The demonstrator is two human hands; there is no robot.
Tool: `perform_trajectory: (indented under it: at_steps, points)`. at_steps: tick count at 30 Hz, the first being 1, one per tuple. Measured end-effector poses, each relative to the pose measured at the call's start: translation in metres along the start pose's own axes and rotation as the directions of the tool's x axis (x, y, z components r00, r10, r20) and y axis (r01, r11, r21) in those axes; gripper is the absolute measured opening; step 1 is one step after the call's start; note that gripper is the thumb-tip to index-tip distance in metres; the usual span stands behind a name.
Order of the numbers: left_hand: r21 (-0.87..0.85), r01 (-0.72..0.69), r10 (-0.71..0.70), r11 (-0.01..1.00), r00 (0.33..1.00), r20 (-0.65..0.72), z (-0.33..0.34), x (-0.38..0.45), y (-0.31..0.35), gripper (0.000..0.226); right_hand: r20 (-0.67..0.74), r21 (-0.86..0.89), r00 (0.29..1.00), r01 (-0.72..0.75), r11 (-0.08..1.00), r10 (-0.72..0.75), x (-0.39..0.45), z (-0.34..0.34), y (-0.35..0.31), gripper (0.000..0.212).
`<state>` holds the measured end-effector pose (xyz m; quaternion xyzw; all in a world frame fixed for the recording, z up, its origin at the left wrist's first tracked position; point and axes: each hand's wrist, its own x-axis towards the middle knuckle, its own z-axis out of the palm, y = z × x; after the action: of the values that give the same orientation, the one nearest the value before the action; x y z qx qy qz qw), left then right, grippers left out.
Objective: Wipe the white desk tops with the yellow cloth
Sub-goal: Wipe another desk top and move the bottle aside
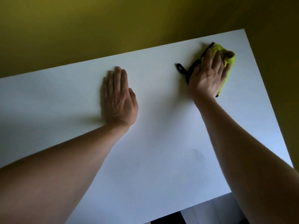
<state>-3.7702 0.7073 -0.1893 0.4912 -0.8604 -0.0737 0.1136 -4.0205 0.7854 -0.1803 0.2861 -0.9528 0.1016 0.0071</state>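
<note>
From the head view, the white worktop point(153, 126) runs at a slant across the frame, its far edge meeting an olive-yellow wall point(113, 29). The right hand point(208, 75) lies palm down on the yellow cloth point(229, 62), near the worktop's far right corner. Its fingers are spread and nearly straight, pressing the cloth flat against the surface rather than closing a grip round it. The cloth is bunched up ahead of the fingertips, and its black edging point(194, 65) shows along the left side of the hand, with a small black loop point(180, 67) lying on the worktop just beside it.

The left hand point(119, 99) rests flat on the bare worktop, well apart from the cloth, fingers straight and close together, thumb tucked alongside, holding nothing. Both forearms are bare. A faint grey smudge point(198, 155) marks the surface nearer the front edge, between the two arms. Below the near edge, a strip of pale floor point(210, 209) shows.
</note>
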Motion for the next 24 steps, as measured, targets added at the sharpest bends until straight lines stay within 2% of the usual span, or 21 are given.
perform_trajectory:
  at_steps: [2, 5, 8, 10, 11, 12, 15, 17, 19, 20, 22, 24]
  points:
    - [0.0, -0.002, 0.002, 1.0, 1.0, -0.009, 0.0, -0.001, 0.001, 0.059, 0.017, 0.042, 0.979, 0.2, 0.979, -0.201, -0.018, 0.008, -0.028, 0.069]
    - [-0.035, 0.009, -0.011, 0.999, 0.999, -0.044, 0.001, -0.001, 0.0, 0.057, -0.036, 0.098, 0.833, 0.552, 0.828, -0.552, -0.053, 0.02, -0.082, 0.06]
    - [-0.086, 0.056, -0.061, 0.995, 0.997, -0.056, 0.0, 0.0, 0.002, 0.059, -0.064, 0.169, 0.671, 0.737, 0.654, -0.739, -0.054, 0.022, -0.113, 0.053]
    - [-0.067, 0.051, -0.054, 0.996, 0.998, -0.044, 0.0, 0.0, 0.002, 0.06, -0.058, 0.175, 0.614, 0.783, 0.598, -0.787, -0.035, 0.023, -0.102, 0.053]
    - [-0.052, 0.046, -0.048, 0.998, 0.998, -0.038, 0.001, 0.0, 0.001, 0.06, -0.056, 0.17, 0.635, 0.767, 0.619, -0.771, -0.022, 0.023, -0.092, 0.054]
    - [-0.035, 0.042, -0.043, 0.998, 0.999, -0.031, 0.0, 0.0, 0.0, 0.059, -0.063, 0.158, 0.692, 0.719, 0.677, -0.72, -0.006, 0.023, -0.079, 0.055]
    - [-0.005, 0.04, -0.04, 0.999, 0.999, -0.016, 0.0, 0.0, 0.002, 0.059, -0.033, 0.024, 0.904, 0.427, 0.904, -0.426, 0.053, 0.018, -0.042, 0.054]
    - [-0.001, 0.041, -0.041, 0.999, 0.999, -0.011, 0.001, 0.001, 0.003, 0.059, 0.045, -0.074, 0.964, 0.265, 0.961, -0.263, 0.08, 0.012, -0.032, 0.051]
    - [-0.002, 0.048, -0.048, 0.999, 0.999, -0.005, 0.001, 0.002, 0.003, 0.06, 0.077, -0.11, 0.976, 0.21, 0.972, -0.202, 0.083, 0.01, -0.047, 0.051]
    - [-0.003, 0.045, -0.045, 0.999, 0.999, 0.001, 0.001, 0.001, 0.004, 0.06, 0.107, -0.1, 0.97, 0.231, 0.968, -0.22, 0.074, 0.01, -0.062, 0.053]
    - [0.007, 0.037, -0.037, 0.999, 0.999, -0.001, 0.002, 0.0, 0.004, 0.06, 0.167, -0.057, 0.913, 0.386, 0.921, -0.372, 0.039, 0.016, -0.105, 0.057]
    - [0.01, 0.05, -0.05, 0.999, 0.998, -0.026, 0.003, -0.001, 0.002, 0.056, 0.158, 0.031, 0.807, 0.571, 0.82, -0.569, 0.0, 0.024, -0.152, 0.052]
